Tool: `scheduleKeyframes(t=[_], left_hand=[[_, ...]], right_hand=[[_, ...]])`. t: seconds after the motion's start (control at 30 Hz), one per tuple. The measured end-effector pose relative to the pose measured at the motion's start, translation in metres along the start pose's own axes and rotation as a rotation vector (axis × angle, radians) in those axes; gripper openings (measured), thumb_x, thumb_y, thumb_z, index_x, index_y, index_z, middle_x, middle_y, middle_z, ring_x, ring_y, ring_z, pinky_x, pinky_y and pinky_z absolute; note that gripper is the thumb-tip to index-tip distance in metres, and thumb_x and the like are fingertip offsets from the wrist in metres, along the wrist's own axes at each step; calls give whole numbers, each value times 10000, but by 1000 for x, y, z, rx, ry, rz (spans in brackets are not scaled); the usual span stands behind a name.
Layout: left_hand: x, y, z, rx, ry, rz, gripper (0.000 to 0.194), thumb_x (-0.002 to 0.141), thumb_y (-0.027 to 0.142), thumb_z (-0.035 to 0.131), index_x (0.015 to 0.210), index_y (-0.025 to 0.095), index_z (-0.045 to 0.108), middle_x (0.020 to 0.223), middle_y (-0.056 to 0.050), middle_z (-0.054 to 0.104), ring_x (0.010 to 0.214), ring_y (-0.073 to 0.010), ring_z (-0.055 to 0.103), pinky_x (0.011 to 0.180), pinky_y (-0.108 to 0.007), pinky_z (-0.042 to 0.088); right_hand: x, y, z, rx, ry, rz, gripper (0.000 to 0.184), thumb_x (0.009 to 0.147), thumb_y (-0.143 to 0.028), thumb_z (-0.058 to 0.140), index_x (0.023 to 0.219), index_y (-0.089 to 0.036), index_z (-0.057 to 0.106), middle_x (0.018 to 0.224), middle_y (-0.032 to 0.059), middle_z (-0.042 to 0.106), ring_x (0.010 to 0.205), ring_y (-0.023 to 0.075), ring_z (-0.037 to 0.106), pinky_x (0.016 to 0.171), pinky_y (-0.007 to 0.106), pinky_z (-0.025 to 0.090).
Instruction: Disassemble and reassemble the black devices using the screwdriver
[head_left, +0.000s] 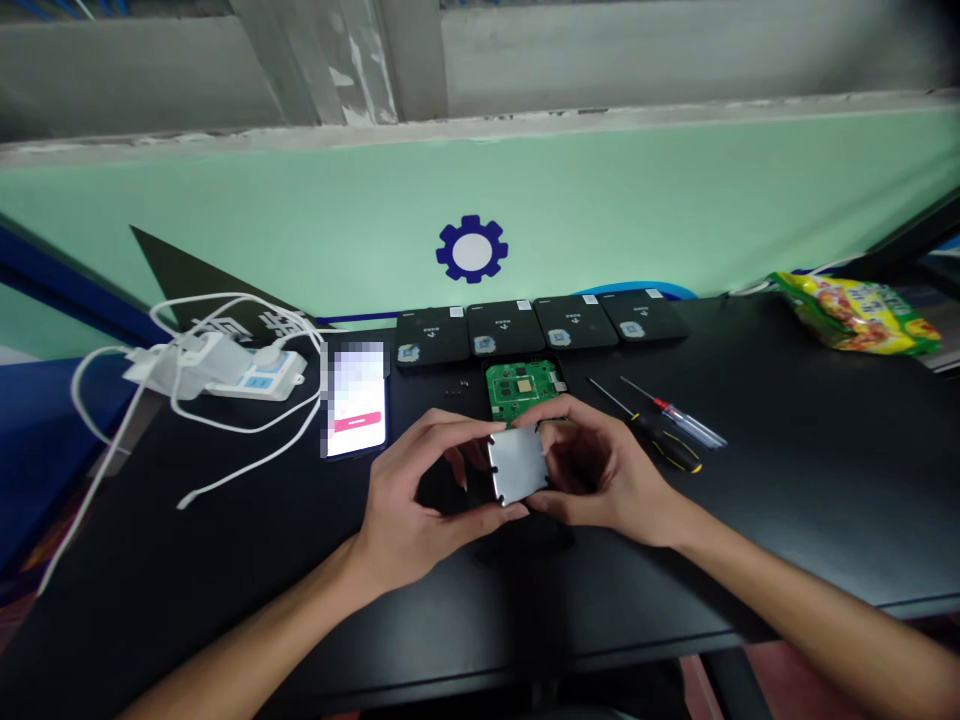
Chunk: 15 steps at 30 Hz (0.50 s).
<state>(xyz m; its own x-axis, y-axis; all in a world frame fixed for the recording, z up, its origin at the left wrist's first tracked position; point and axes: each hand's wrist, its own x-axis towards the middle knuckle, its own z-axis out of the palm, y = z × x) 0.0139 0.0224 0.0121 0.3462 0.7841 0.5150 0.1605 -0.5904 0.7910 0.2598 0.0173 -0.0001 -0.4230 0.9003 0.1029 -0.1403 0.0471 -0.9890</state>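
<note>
1. Metal plate [517, 466]: grey, squarish, with small notches along its left edge. It is held just above the bench [787, 500], tilted up toward the camera, directly in front of the green circuit board [523, 388] and nearer the person. No clear long axis.
2. Left hand [420, 490]: grip closed on the metal plate, thumb at the lower left corner and fingers over the upper left edge. It lies left of the plate.
3. Right hand [592, 470]: grip also closed on the metal plate, fingers along its top and right edge. It lies right of the plate. Both hands are equally near, the plate sitting between them.
4. Green circuit board: flat on the bench just behind the plate, components facing up.
5. Four black cases [540, 325]: in a row behind the circuit board, each with a small label. Lids closed, so contents cannot be told.
6. Two screwdrivers [660, 420]: right of the circuit board, lying diagonally, handles toward the person.
7. Phone [354, 398]: left of the circuit board, screen lit.
8. White power strip [247, 372]: further left of the phone, with trailing white cables.
9. Snack bag [855, 312]: yellow and green, well to the right of the circuit board, closed.
</note>
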Motion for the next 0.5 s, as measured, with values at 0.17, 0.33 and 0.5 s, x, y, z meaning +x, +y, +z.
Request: scheduleKeyframes(t=[0.17,0.33,0.5], left_hand=[[-2,3,-1,75,30,92,678,776,329,1049,1387,283,758,1031,-30,752,811,-185,681,675,-316,584],[-3,6,0,136,-14,130,678,815,379,1022,1428,287,748,982,-20,738,763,-168,667,679,-310,593],[-4,5,2,145,-69,158,676,863,414,984,1469,279,717,761,59,637,620,-128,597,603,-267,558]], right_hand=[[-7,1,4,-173,7,-76,596,839,-262,981,1356,-336,695,1059,35,647,697,150,544,547,294,422],[-7,2,4,-263,-27,-200,610,821,-272,989,1367,-331,722,1253,93,647,922,232,636,649,338,527],[-7,4,6,-209,-68,-213,604,804,-186,972,1343,-298,724,1190,78,705,844,207,645,667,333,537]])
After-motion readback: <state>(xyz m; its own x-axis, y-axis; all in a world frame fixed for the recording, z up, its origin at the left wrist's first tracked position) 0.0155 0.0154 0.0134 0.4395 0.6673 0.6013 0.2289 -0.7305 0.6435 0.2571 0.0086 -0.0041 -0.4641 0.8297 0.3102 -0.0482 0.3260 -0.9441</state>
